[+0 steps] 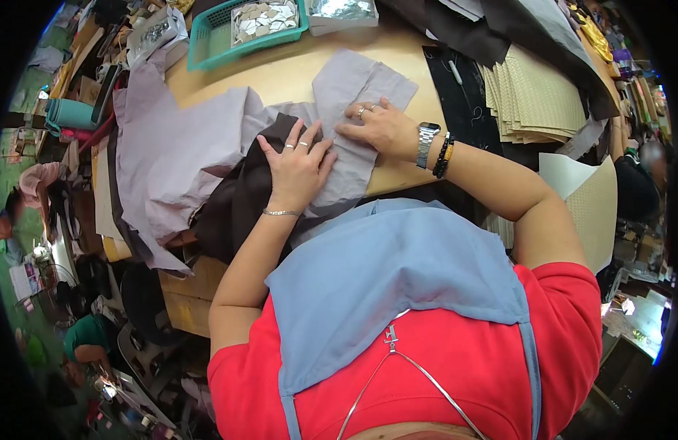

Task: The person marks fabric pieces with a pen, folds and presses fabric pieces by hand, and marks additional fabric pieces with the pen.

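My left hand (298, 165) rests with spread fingers where dark brown cloth (240, 198) meets pale grey-lilac fabric (346, 88). To its right, my right hand (386, 130) lies on the same pale piece, fingers apart and slightly bent, fingertips toward the left hand. Both palms face down, pressing the cloth against the wooden table (287, 84). A larger wrinkled stretch of lilac fabric (174, 147) spreads left of the left hand and hangs over the table's near edge. What lies under the fingers is hidden.
A teal basket (199, 55) holds a box of small pale pieces (265, 22) at the back. Next to it stands a clear-topped container (342, 11). Stacked cream textured sheets (537, 95) lie right, beside a black strip with a white pen-like tool (455, 72). Other people work at both sides.
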